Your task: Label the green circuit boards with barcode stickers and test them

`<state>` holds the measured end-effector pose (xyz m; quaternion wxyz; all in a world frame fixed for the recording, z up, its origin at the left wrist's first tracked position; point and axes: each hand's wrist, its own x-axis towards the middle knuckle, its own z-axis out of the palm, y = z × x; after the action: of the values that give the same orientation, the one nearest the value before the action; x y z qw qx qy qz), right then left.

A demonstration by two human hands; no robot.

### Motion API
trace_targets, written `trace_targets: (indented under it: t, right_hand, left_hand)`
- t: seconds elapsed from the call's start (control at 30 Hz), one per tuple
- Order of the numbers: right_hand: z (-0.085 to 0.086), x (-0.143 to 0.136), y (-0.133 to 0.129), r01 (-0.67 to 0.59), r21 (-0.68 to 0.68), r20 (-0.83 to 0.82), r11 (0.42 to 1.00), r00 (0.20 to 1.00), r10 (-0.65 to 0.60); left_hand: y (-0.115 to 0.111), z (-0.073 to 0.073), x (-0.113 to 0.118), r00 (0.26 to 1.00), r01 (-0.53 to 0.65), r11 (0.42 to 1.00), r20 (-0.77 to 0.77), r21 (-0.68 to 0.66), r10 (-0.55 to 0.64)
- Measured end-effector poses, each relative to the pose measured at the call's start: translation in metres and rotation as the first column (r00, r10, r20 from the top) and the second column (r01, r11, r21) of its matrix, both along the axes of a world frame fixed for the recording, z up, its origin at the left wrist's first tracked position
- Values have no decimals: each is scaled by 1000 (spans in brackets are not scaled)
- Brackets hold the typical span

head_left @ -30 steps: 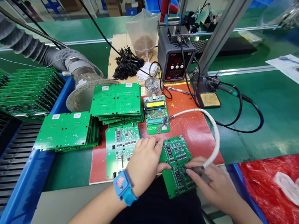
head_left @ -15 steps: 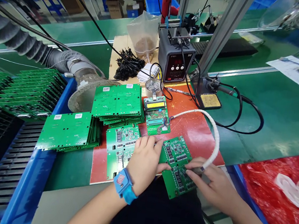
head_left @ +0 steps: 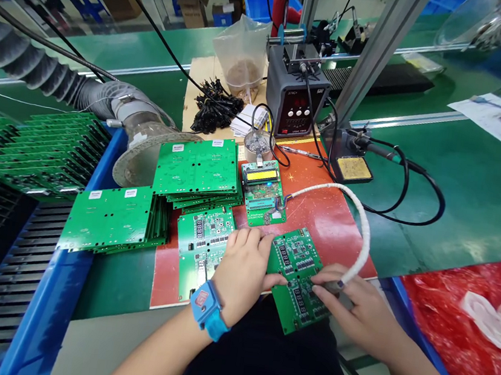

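My left hand (head_left: 248, 263), with a blue wrist strap (head_left: 207, 309), grips the left edge of a green circuit board (head_left: 294, 249) that carries two dark digit displays. The board is tilted over my lap at the table's front edge. My right hand (head_left: 355, 304) pinches the connector end of a white-sleeved cable (head_left: 363, 226) against the board's right side; the contact point is hidden by my fingers. This cable runs to a small programmer board (head_left: 261, 204) with a yellow-lit screen. Another circuit board (head_left: 184, 258) lies face up beside my left hand, partly covered by it.
Stacked green boards (head_left: 195, 168) stand at the left, before a fume hose funnel (head_left: 144, 162). A blue bin (head_left: 44, 284) holds racked boards. Behind are a soldering station (head_left: 294, 95) and an iron stand (head_left: 351, 166). Red plastic (head_left: 468, 311) fills a bin at right.
The view has shifted very slightly. Both hands, the held board and the cable stay in practically the same place.
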<state>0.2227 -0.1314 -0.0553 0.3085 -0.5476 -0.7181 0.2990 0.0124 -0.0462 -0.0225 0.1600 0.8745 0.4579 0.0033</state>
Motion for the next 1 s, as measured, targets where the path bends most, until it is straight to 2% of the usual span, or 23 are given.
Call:
trace_targets:
  t: [0.37,0.53,0.6,0.67,0.73,0.8,0.9,1.0]
  right_hand:
    - [4,-2,0,8,-1,15,1000,1000,-8]
    - [7,-1,2,11,-33,-27,999,1000,-12]
    - [10,0,3,8,-75,-53,997,999,-12]
    - [12,3,4,14,-105,-79,994,997,-22]
    - [13,7,6,58,-112,-134,992,988,-73]
    - [13,10,9,147,-113,-248,983,954,-171]
    - [11,10,21,275,-105,-373,956,880,-294]
    - [6,3,37,275,-129,-349,953,887,-304]
  left_hand:
    - [-1,0,-1,1000,-11,1000,6,-8,11]
    - [-2,0,-1,999,-14,1000,32,-5,15]
    - [-3,1,-2,996,-28,999,82,-22,30]
    - [-6,3,-3,978,-42,997,202,-69,55]
    - [-10,5,-5,926,-74,986,357,-147,123]
    - [-15,8,-6,837,-137,960,490,-245,244]
    - [-21,10,-13,668,-213,895,610,-392,426]
    - [-23,13,-29,477,-262,827,678,-498,559]
